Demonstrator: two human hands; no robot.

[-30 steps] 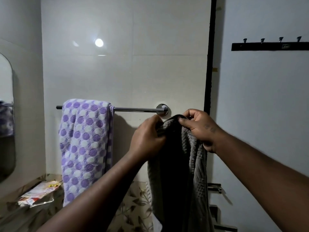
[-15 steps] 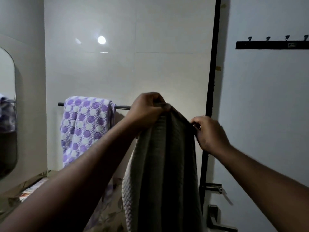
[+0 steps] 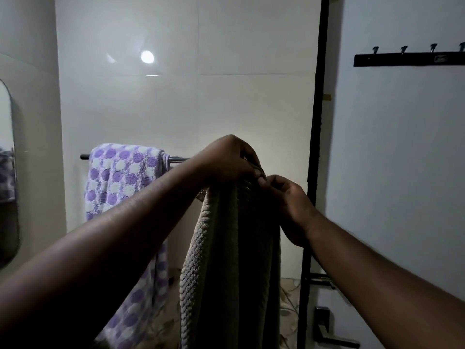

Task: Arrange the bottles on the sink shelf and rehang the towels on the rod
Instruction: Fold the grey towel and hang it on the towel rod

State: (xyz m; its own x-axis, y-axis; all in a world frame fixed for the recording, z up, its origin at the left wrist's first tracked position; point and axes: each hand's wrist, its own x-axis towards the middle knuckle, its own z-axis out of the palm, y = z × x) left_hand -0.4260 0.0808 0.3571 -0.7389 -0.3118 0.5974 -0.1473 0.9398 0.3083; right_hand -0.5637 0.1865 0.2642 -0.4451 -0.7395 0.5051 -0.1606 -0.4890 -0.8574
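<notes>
Grey ribbed cloth fills the lower middle of the head view: a grey towel [image 3: 226,260] is held up by its top edge and hangs in long folds towards six o'clock, where it is cut off by the frame. Its bunched top is gripped by the left hand [image 3: 226,159], knuckles up, with the fingers curled over the edge. At four o'clock of that hand, and touching it at the fingertips, the right hand [image 3: 289,205] is seen with thumb and fingers pinched on the same edge. Whether the towel is laid over the rod or only held in front of it cannot be told, since that stretch is covered by the hands and cloth. The rod [image 3: 178,159] is shown only as a short chrome length at nine o'clock of the left hand, fixed to the pale tiled wall [image 3: 226,102]. A purple dotted towel [image 3: 120,177] is draped over its left end and hangs down behind the left forearm. Part of a mirror [image 3: 7,172] is caught at the far nine o'clock edge. A black door frame [image 3: 314,147] runs from top to bottom at three o'clock of the hands. A hook rack [image 3: 407,59] is mounted at two o'clock, and a dark door handle [image 3: 323,321] is seen at five o'clock.
</notes>
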